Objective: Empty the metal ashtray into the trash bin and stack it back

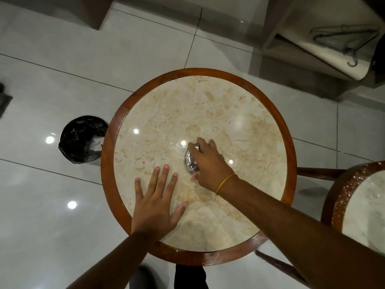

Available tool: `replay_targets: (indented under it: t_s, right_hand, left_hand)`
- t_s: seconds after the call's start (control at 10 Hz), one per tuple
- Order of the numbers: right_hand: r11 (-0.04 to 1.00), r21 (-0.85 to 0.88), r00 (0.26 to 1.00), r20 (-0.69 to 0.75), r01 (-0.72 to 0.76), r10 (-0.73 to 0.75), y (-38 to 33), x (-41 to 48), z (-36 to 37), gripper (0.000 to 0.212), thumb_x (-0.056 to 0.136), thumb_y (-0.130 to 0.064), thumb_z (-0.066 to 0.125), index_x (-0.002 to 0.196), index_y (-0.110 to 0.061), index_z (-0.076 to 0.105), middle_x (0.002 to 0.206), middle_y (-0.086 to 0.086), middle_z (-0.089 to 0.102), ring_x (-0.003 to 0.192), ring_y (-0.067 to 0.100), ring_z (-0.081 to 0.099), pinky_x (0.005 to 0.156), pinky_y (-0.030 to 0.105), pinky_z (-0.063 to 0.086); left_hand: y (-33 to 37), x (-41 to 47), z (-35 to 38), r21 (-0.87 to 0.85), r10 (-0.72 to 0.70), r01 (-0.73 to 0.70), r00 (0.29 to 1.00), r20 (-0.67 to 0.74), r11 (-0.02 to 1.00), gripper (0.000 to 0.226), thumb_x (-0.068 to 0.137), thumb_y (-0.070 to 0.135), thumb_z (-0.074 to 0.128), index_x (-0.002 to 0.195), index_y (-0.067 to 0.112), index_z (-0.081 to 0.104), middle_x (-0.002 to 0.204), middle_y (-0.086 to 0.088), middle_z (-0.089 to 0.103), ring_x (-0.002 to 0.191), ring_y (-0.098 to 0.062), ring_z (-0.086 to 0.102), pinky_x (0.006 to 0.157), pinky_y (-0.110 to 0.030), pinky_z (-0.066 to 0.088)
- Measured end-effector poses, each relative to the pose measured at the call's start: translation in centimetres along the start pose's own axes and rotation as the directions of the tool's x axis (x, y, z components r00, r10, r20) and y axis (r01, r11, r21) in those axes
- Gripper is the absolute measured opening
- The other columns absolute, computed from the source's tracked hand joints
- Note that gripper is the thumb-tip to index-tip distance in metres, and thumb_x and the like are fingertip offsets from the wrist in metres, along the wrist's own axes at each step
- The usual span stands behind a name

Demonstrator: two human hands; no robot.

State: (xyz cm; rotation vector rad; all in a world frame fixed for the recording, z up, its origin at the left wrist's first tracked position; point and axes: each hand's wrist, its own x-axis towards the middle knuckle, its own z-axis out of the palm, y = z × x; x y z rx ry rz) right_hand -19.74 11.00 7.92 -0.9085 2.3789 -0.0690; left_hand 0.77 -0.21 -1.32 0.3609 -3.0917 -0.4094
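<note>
A small shiny metal ashtray [190, 162] rests near the middle of a round marble table [166, 113] with a brown wooden rim. My right hand [210, 163] covers the ashtray from above, with fingers and thumb curled around its edge; most of the ashtray is hidden beneath the hand. My left hand [157, 202] lies flat on the tabletop with fingers spread, a short way left of the ashtray and holding nothing. A trash bin [82, 138] lined with a black bag stands on the floor just left of the table.
A second round marble table [358, 207] stands close at the right, joined by dark wooden rails. Glossy white floor tiles surround the tables. A pale counter with a wire hanger [343, 40] is at the top right. A dark shoe [143, 276] shows near the bottom.
</note>
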Motion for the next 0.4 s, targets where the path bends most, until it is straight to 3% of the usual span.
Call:
replay_targets:
  t_s: [0.1, 0.3, 0.4]
  right_hand:
    - [0.997, 0.07, 1.0, 0.011, -0.006, 0.005, 0.3, 0.0, 0.3, 0.096, 0.086, -0.025, 0.08, 0.162, -0.021, 0.021, 0.171, 0.007, 0.007, 0.156, 0.041, 0.005, 0.111, 0.061, 0.044]
    - [0.989, 0.145, 0.999, -0.001, -0.033, 0.033, 0.2, -0.9, 1.6, 0.101, 0.09, -0.021, 0.076, 0.165, -0.025, 0.008, 0.173, 0.003, -0.012, 0.158, 0.039, -0.017, 0.12, 0.071, 0.02]
    - [0.989, 0.134, 0.997, -0.054, -0.054, 0.061, 0.0, -1.9, 2.3, 0.112, 0.089, -0.036, 0.076, 0.164, -0.032, -0.007, 0.171, -0.002, -0.026, 0.157, 0.037, -0.024, 0.122, 0.073, 0.016]
  left_hand:
    - [0.1, 0.0, 0.0, 0.012, 0.006, -0.006, 1.0, 0.018, 1.0, 0.09, 0.104, 0.072, 0.046, 0.175, 0.018, 0.035, 0.186, -0.01, 0.016, 0.173, -0.033, 0.01, 0.13, -0.076, 0.008]
    - [0.2, 0.2, -0.7, -0.027, -0.018, 0.02, 0.999, 0.046, 0.999, 0.087, 0.104, 0.071, 0.043, 0.174, 0.02, 0.036, 0.185, -0.01, 0.021, 0.171, -0.035, 0.016, 0.131, -0.071, 0.01]
    - [1.2, 0.0, -1.7, -0.027, -0.007, 0.01, 0.997, 0.082, 1.0, 0.087, 0.104, 0.071, 0.041, 0.173, 0.018, 0.039, 0.183, -0.013, 0.025, 0.168, -0.04, 0.024, 0.127, -0.077, 0.023]
